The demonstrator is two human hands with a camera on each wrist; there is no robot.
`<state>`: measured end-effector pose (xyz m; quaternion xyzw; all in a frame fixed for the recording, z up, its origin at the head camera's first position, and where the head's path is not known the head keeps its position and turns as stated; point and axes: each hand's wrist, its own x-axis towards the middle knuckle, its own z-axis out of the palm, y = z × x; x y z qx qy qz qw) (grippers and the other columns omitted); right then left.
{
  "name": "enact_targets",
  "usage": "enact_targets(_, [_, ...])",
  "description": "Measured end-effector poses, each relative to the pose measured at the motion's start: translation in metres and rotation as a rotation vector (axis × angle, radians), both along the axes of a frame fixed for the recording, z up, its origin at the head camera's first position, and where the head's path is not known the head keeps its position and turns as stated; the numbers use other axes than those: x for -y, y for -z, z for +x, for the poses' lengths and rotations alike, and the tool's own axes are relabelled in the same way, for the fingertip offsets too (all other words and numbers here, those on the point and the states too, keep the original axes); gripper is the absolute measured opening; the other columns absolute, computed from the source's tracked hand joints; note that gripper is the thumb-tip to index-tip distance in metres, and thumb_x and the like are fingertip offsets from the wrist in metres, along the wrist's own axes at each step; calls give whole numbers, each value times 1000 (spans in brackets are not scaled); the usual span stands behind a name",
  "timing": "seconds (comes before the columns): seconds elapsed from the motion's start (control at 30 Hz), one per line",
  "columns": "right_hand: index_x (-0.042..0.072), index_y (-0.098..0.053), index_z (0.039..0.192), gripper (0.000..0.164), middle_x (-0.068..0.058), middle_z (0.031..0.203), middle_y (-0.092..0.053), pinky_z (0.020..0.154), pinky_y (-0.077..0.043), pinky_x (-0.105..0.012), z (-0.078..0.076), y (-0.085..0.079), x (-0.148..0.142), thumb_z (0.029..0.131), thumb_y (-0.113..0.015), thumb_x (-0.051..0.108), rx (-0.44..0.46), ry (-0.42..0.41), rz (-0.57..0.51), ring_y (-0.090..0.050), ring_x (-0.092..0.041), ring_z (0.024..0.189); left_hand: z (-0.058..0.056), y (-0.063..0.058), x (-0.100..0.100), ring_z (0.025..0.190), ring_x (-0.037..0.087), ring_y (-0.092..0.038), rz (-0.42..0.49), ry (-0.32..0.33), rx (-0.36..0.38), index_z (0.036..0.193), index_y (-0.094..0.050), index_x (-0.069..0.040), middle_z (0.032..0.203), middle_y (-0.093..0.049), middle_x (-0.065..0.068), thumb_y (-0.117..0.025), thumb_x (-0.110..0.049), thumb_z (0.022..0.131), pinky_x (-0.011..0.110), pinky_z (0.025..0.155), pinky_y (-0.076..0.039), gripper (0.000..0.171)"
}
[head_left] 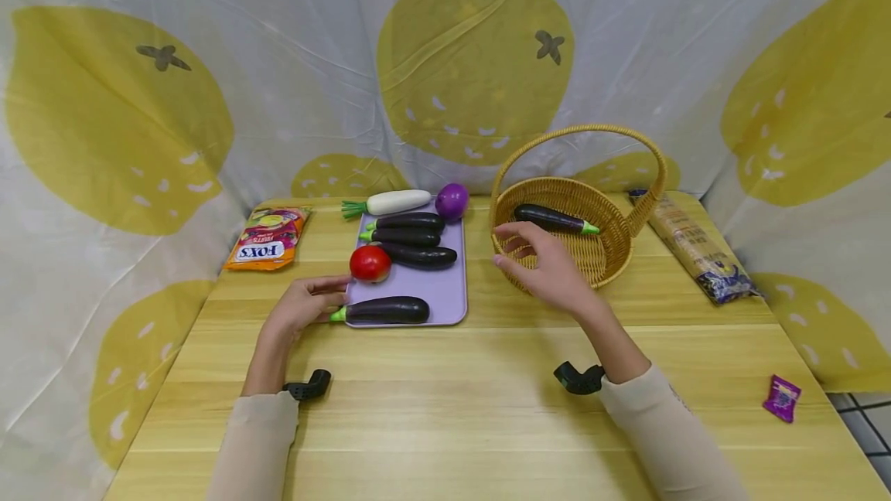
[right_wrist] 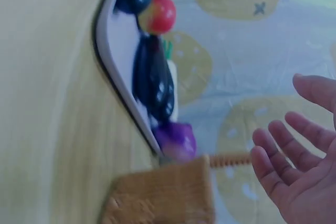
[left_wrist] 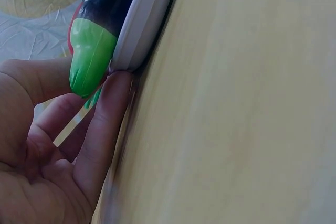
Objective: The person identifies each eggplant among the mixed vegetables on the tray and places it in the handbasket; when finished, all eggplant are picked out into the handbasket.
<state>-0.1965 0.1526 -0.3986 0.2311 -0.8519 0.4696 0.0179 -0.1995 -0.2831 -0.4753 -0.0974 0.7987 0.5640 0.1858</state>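
My left hand (head_left: 301, 306) is at the left edge of the lilac tray (head_left: 445, 296). In the left wrist view, one fingertip touches the tray rim (left_wrist: 142, 35), and the thumb lies beside the green cap of an eggplant (left_wrist: 92, 56). That eggplant (head_left: 390, 310) lies along the tray's front. Behind it are a red tomato (head_left: 370, 264) and several more eggplants (head_left: 421, 255). My right hand (head_left: 546, 265) hovers over the front left of the wicker basket (head_left: 616, 261), fingers spread and holding nothing. One eggplant (head_left: 553, 218) lies in the basket.
A white radish (head_left: 398, 202) and a purple onion (head_left: 452, 201) lie at the tray's back. An orange candy bag (head_left: 267, 239) is at left; a long clear packet (head_left: 699, 250) lies right of the basket. A small purple wrapped sweet (head_left: 783, 398) lies at front right.
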Motion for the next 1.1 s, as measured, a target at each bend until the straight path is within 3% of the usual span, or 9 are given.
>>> enact_targets(0.33, [9,-61,137,49,-7,131,-65,99,-57,-47,8,23,49,95,-75,29,47,-97,1,-66,-33,115,-4,-3,3,99,11,-62,-49,38,28,144,-62,-15,141,-62,11,-72,-19,97,26,77,-61,49])
enact_targets(0.5, [10,-62,136,49,-7,132,-64,100,-56,-49,9,32,67,95,-75,33,96,-142,1,-64,-34,117,-6,-5,4,100,12,-61,-51,53,32,145,-61,-13,144,-60,15,-72,-18,98,25,78,-61,49])
enact_targets(0.77, [8,-58,140,54,-19,134,-62,103,-54,-50,7,49,89,95,-74,32,133,-202,30,-62,-35,118,-10,0,6,96,11,-62,-34,36,43,147,-58,-10,144,-58,17,-70,-14,98,25,75,-61,50])
enact_targets(1.1, [11,-58,141,55,-14,137,-61,107,-52,-44,5,63,103,94,-74,35,161,-210,64,-61,-28,121,-10,0,5,96,11,-63,-34,47,41,146,-60,-12,143,-59,16,-71,-17,98,25,77,-61,50])
